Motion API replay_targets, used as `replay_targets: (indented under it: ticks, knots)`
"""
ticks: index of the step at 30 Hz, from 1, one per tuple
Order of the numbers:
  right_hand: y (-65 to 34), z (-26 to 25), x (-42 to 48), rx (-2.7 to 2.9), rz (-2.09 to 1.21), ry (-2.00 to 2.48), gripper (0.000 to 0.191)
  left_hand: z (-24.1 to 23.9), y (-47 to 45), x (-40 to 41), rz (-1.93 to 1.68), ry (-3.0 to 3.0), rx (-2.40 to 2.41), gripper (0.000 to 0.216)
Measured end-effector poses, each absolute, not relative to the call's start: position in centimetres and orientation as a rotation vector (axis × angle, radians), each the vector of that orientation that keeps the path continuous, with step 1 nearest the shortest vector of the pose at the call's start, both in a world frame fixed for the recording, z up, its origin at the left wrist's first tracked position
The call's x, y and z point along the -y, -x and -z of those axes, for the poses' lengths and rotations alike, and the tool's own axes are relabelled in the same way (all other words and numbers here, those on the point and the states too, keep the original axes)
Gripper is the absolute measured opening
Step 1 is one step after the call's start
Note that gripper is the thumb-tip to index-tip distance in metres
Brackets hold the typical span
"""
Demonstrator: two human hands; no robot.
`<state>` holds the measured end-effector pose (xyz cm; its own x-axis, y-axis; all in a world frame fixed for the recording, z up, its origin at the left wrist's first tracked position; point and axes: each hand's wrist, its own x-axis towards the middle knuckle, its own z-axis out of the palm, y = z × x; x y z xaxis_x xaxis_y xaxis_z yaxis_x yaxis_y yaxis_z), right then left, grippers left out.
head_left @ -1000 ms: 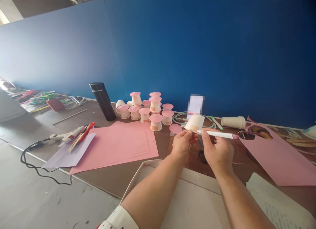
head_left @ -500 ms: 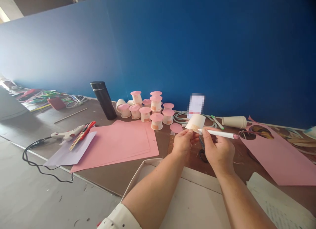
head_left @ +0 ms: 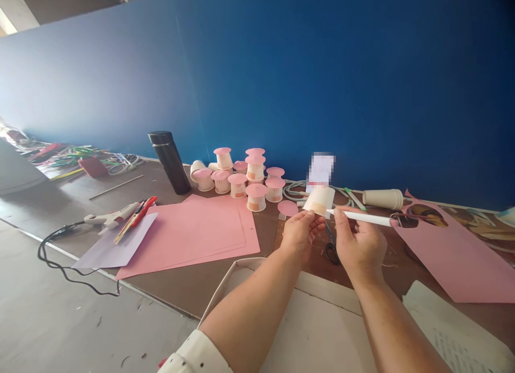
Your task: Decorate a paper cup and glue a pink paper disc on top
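The cup (head_left: 321,196) is held above the bench (head_left: 173,287), between the two hands, tilted, with its narrow end up and its wide rim down. A tan patch shows on its side near the rim.

The left hand (head_left: 300,232) has its fingers closed on the rim, the thumb at the patch. The right hand (head_left: 362,247) has its fingers narrowed around a white marker (head_left: 368,217), which lies nearly level and points left. Its tip is at the cup's side, right by the patch; whether it touches, I cannot tell.

Below the cup, between the hands, scissors (head_left: 331,250) lie on the bench, partly hidden. Just left of the cup is a loose pink disc (head_left: 288,208). Farther left stands a group of capped cups (head_left: 256,197), upside down with pink discs on top, some of them stacked; several bear red lines and orange patches.

A black flask (head_left: 172,166) stands left of that group. Pink sheets (head_left: 193,231) lie in front of it, and a glue gun (head_left: 108,218) and a red knife (head_left: 134,220) beside them. To the right, sunglasses (head_left: 426,214) rest on another pink sheet (head_left: 462,263). A shallow box (head_left: 309,335) is under the forearms.
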<state>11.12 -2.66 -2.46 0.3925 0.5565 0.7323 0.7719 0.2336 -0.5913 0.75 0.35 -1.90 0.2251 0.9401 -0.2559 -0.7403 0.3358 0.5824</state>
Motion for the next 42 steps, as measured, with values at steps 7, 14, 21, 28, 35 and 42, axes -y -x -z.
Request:
replay_targets:
  ticks: [7,14,21,28,35,42]
  knots:
    - [-11.09,2.4,2.62,1.306,0.24,1.461,0.041,1.9,-0.8,-0.33,-1.191,-0.396,-0.628,0.016]
    - [-10.99,2.29,2.66,1.335,0.242,1.468,0.046,1.78,-0.72,-0.23,-1.196,-0.387,-0.622,0.017]
    - [-11.01,2.37,2.72,1.345,0.244,1.461,0.042,1.68,-0.64,-0.18,-1.193,-0.383,-0.625,0.017]
    - [-10.79,2.26,2.7,1.363,0.238,1.452,0.045,1.7,-0.65,-0.18,-1.191,-0.38,-0.62,0.021]
    - [-10.84,1.85,3.17,1.252,0.23,1.434,0.042,1.92,-0.7,-0.37,-1.207,-0.395,-0.638,0.016]
    - [-10.82,1.81,3.13,1.26,0.206,1.422,0.042,2.14,-0.71,-0.44,-1.196,-0.405,-0.635,0.009]
